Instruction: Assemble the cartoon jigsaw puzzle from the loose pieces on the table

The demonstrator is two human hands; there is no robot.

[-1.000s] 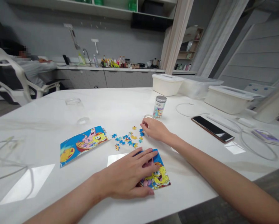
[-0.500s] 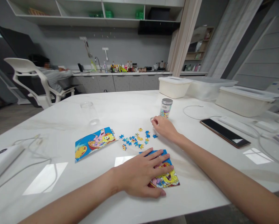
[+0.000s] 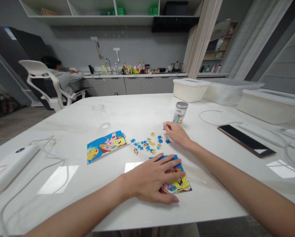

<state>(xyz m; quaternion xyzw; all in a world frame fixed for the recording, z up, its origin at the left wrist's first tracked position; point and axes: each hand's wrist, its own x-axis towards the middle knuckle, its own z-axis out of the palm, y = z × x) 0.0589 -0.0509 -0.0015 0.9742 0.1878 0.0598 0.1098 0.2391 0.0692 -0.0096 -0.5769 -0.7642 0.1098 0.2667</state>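
My left hand (image 3: 154, 179) lies flat with its fingers spread over a partly joined cartoon jigsaw puzzle (image 3: 184, 184) near the table's front edge, covering much of it. Beyond it, several loose blue and yellow puzzle pieces (image 3: 145, 144) are scattered. My right hand (image 3: 177, 133) rests to the right of these pieces, fingers curled together; what they hold, if anything, is hidden. A small round silvery rim (image 3: 164, 124) shows beside its fingertips. Just behind that hand stands a printed can (image 3: 179, 113) with a metal lid. A picture sheet (image 3: 106, 146) of the same cartoon lies to the left.
A clear cup (image 3: 101, 117) stands at the back left of the white table (image 3: 135, 108). White lidded bins (image 3: 190, 90) line the back right. A dark phone (image 3: 246, 140) and cables lie right; a white power bank (image 3: 14, 168) lies left. A person (image 3: 68, 80) sits beyond.
The view has shifted slightly, so everything appears a little further right. Both hands keep nearly the same places on the table.
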